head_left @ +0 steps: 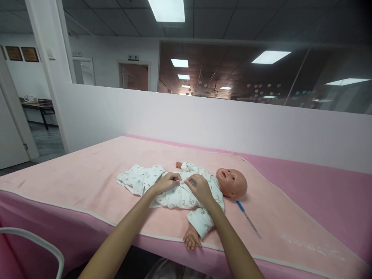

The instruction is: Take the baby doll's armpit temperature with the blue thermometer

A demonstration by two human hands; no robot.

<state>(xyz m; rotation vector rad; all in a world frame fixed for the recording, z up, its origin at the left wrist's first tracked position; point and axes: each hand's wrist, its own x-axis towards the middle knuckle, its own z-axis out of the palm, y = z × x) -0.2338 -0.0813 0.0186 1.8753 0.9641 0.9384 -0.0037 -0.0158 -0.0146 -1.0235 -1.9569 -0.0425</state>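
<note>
A baby doll (231, 183) in a white printed romper (145, 179) lies on its back on a light pink blanket (87, 182), head to the right. My left hand (166, 182) pinches the romper fabric at the doll's belly. My right hand (200, 188) rests on the chest just beside it, fingers curled on the same front seam. The two hands nearly touch. One doll arm (195, 228) reaches toward the bed's near edge, the other (183, 166) points away.
A thin thermometer with a blue end (248, 219) lies on the blanket right of the doll. The bed has a darker pink sheet (319, 182). A white partition wall (203, 120) runs behind it. A white curved rail (43, 244) shows at the lower left.
</note>
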